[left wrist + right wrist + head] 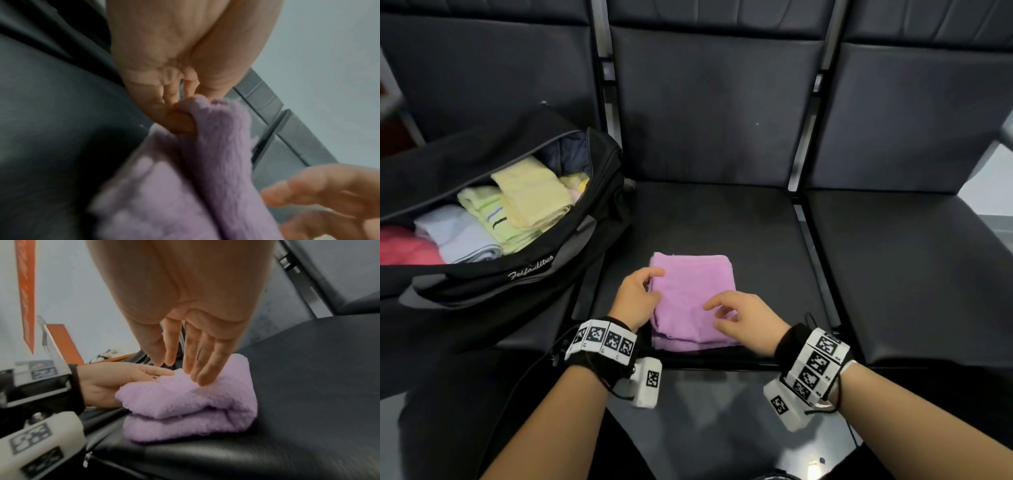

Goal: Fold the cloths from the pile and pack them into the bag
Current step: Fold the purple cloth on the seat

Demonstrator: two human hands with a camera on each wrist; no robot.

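A folded purple cloth lies on the middle black seat. My left hand is at the cloth's left edge, thumb on top and fingers tucked under the fold, pinching it; the left wrist view shows a fingertip wrapped in the purple cloth. With straight fingers, my right hand is just over the cloth's near right part. In the right wrist view the fingertips reach the top of the cloth. The black bag lies unzipped on the left seat.
Inside the bag lie folded cloths: yellow, pale green, white and pink. A third black seat stands to the right. Backrests rise behind the seats. No pile of loose cloths is in view.
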